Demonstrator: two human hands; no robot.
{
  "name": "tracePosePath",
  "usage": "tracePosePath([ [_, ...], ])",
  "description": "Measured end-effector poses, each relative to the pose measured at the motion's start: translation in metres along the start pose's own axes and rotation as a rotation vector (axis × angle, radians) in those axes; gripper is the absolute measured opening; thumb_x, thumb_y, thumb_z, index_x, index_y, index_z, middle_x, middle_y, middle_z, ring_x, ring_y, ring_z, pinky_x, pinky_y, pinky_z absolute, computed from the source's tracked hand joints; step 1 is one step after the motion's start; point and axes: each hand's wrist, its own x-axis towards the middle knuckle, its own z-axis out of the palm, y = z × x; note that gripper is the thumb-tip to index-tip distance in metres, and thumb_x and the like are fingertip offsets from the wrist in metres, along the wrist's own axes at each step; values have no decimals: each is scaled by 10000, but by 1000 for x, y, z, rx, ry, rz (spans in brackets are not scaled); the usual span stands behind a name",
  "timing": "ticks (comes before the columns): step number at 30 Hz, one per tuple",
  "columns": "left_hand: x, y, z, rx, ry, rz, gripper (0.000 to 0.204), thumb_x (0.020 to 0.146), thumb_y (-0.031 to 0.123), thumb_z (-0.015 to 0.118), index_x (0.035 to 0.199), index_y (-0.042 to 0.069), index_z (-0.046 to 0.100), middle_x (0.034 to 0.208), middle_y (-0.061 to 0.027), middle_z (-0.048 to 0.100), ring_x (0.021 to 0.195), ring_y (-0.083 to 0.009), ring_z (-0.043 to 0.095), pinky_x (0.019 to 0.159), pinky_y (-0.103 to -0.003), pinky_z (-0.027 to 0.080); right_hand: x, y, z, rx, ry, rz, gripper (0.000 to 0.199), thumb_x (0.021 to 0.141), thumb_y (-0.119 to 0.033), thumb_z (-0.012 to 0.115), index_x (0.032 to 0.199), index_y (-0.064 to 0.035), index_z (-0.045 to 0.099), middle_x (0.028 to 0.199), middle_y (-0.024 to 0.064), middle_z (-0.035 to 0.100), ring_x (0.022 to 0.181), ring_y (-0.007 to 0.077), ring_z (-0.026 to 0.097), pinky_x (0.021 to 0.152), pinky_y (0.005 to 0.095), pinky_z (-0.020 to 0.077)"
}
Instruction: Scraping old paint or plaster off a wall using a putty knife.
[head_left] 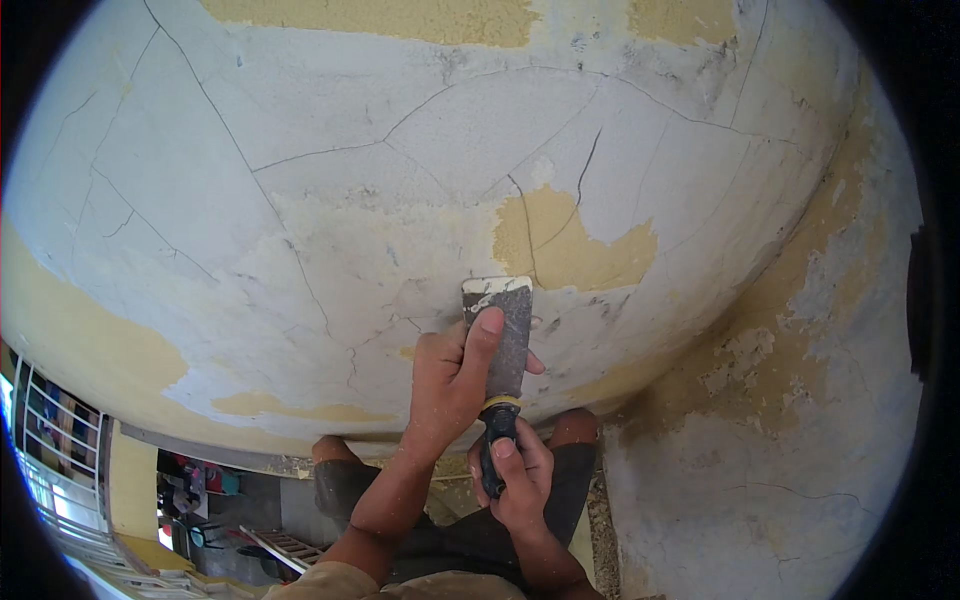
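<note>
Both my hands are on one scraper with a wide grey blade (512, 350) and a black handle. My left hand (450, 375) grips the blade from the side, its thumb lying flat along the top face. Wrapped round the handle is my right hand (520, 475), lower down. Whitish paint or filler coats the blade's front edge, which meets the cracked wall (360, 240) just below a bare yellow patch (575, 245). Whether the edge presses on the wall or hovers close to it, I cannot tell.
Long cracks and peeled yellow areas run across the wall. An adjoining wall (740, 490) meets it at the right corner. My bent knees are close beneath the scraper. At lower left are a white railing (60, 420), a ladder (280, 548) and assorted items on the floor.
</note>
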Motion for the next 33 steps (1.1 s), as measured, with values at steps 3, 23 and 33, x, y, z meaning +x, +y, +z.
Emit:
tracePosePath([
  [3,-2,0,1,80,-10,-3,496,957,387,393,856,-19,660,652,-66,656,580,-64,574,539,-227,468,0,-1,0,-10,8,-9,339,899,-248,502,1045,56,468,633,102,530,375,95,416,344,200,334],
  [23,9,15,9,-156,-52,-50,473,953,366,416,878,-30,663,606,-68,638,559,-77,582,517,-225,464,1,-29,8,-12,17,-28,372,903,-256,514,1100,58,487,676,60,544,395,53,393,367,188,301],
  [33,9,14,16,-236,-79,-45,464,948,362,435,887,-43,653,631,-88,639,574,-101,606,510,-228,469,-3,-24,-1,186,-39,-106,466,889,-272,469,1152,100,371,694,177,527,337,125,391,309,198,325],
])
